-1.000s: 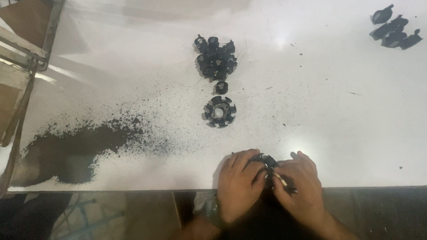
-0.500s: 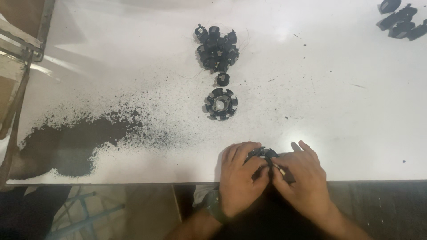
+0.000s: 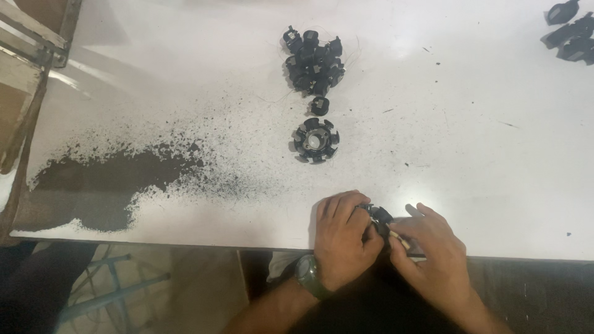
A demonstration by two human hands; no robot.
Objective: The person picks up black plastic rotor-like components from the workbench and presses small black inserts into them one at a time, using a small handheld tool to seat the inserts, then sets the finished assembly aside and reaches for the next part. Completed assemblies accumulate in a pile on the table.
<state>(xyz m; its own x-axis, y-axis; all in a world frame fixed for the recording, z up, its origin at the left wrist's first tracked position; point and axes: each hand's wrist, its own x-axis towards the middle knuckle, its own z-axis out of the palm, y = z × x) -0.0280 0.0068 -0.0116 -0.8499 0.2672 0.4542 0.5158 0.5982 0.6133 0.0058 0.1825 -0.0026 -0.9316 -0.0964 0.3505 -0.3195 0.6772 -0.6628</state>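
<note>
My left hand [image 3: 343,238], a dark watch [image 3: 307,276] on its wrist, curls over a small black part [image 3: 378,218] at the near edge of the white surface [image 3: 482,154], at six o'clock in my view. Its fingers are closed around the piece, knuckles up. My right hand [image 3: 433,253] meets it from the right; its fingers pinch a thin, pale tool tip [image 3: 402,243] against the same part, so both hands grip tight. Most of the part is hidden; what shows looks like matte black plastic with hard edges.

Farther out, toward twelve o'clock, a round black ring [image 3: 315,140] lies flat, toothed around its rim with a pale centre. Just beyond it sits one small black block [image 3: 320,106], then a heap of similar black pieces [image 3: 312,60], blocky and jumbled, with thin wire strands trailing off.

At nine o'clock a wide patch of dark gritty powder [image 3: 105,179] spreads over the surface, dense at the left and thinning to speckles toward the ring. At two o'clock, in the far corner, a few more black pieces [image 3: 569,31] lie well apart from the rest.
</note>
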